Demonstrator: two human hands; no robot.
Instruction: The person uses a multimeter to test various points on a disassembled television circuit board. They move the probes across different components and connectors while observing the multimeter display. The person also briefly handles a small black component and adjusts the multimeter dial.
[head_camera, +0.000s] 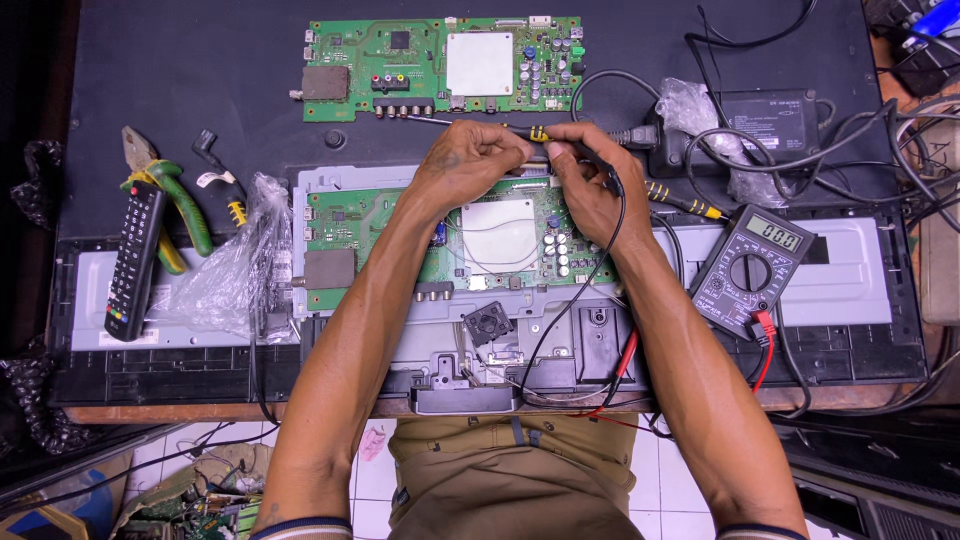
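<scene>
Black bench — hands (530, 165) pinch slim probe (535, 133).

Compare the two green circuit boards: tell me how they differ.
The upper circuit board lies loose on the dark panel, fully in view; the lower circuit board sits in a grey metal frame, partly covered by the left hand and right hand. Only the lower one has wires across it. Both carry a white square plate and silver capacitors.
</scene>
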